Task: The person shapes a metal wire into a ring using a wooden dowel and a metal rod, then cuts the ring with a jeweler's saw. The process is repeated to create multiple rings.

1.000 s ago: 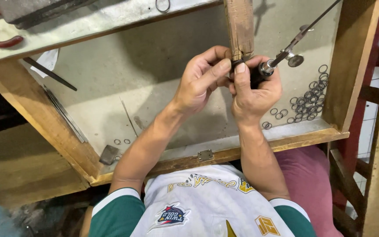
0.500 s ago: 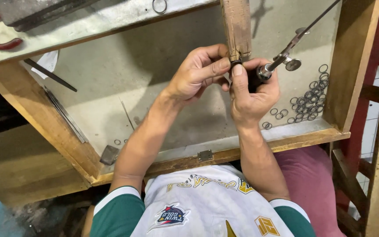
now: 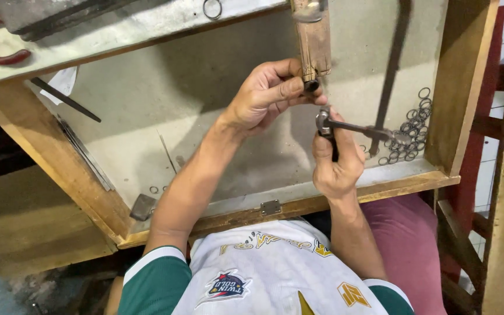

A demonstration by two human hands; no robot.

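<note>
The left hand (image 3: 266,96) curls at the tip of the wooden peg (image 3: 313,41), fingers pinched closed on a small dark ring (image 3: 311,86) pressed against the wood. Just below, the right hand (image 3: 336,160) is fisted tight around a metal saw frame (image 3: 357,127). Loose metal rings (image 3: 412,131) lie heaped in the bench (image 3: 217,151) tray's right corner.

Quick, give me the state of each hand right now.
Left hand: closed, pinching a small dark ring against the upright wooden peg.
Right hand: closed around a metal saw frame's handle.
</note>
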